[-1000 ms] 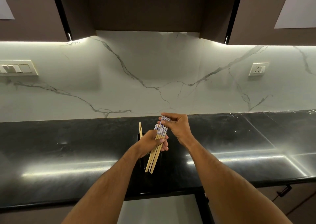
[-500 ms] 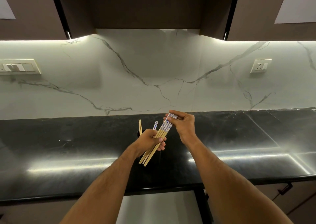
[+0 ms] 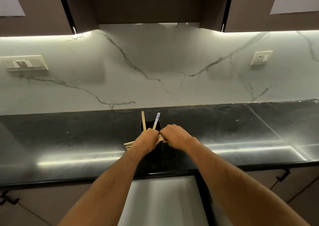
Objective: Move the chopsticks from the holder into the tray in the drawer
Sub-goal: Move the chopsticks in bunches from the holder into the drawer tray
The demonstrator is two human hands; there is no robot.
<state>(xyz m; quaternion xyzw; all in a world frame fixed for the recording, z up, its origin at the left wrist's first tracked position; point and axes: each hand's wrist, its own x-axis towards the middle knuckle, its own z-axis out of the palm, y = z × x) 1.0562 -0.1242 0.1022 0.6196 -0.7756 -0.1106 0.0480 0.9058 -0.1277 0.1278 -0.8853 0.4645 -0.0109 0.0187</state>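
While both hands meet just in front of the holder, the left hand has its fingers curled round a bundle of wooden chopsticks, and the right hand is curled over the bundle's other end, knuckles up. Each grip is closed on the sticks; how the fingertips lie underneath cannot be seen. The bundle lies nearly level, its long axis running left to right with a slight rise toward the right. Its plain tapered tips stick out past the left wrist, pointing left and a little toward the person, and a short stretch shows between the two hands. The right-hand end is hidden under the fingers.

Behind the hands the holder, a dark open box, stands upright on the black table. Two sets are still in it: a plain pair at its left side, standing almost straight up, and a patterned pair with blue-and-white tops leaning up and to the right. Both have their long axes near vertical and their top ends well above the rim.

Below the table's front edge, between the forearms, an open drawer shows a pale grey surface. Marble wall rises behind the table, with a switch plate at left and a socket at right.
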